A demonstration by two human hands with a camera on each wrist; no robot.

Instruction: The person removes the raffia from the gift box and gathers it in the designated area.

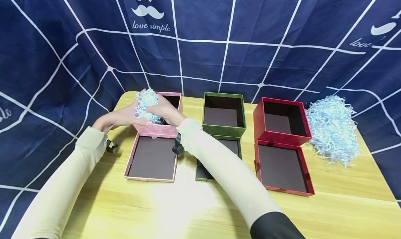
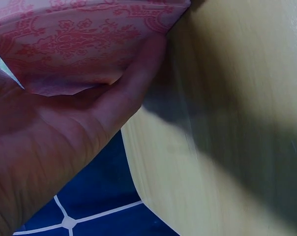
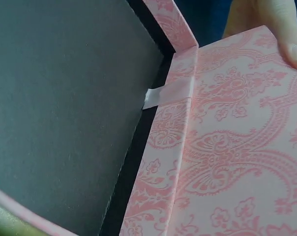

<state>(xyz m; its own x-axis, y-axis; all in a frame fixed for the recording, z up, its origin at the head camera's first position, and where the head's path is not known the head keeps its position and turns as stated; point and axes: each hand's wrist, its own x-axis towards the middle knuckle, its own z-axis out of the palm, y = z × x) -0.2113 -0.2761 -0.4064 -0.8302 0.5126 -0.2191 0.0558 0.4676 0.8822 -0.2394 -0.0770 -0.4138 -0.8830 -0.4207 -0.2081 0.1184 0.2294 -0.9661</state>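
A clump of light-blue shredded paper (image 1: 148, 101) bulges at the top left of the pink patterned box (image 1: 159, 129). My right hand (image 1: 166, 110) grips this clump from the right, thumb across it. Along the box's left side lies my left hand (image 1: 123, 116), holding the box with the thumb on its front wall. The left wrist view shows that thumb against the pink wall (image 2: 84, 44). In the right wrist view, part of the left hand (image 3: 281, 29) appears at the box corner, while the right hand is out of sight. How far the paper reaches inside is hidden.
The pink lid (image 1: 151, 159) lies in front of its box. A green box (image 1: 223, 129) and lid (image 1: 203, 174) sit mid-table, partly under the right sleeve. Further right are a red box (image 1: 282, 136), its lid (image 1: 285, 167) and a large shredded-paper pile (image 1: 335, 127).
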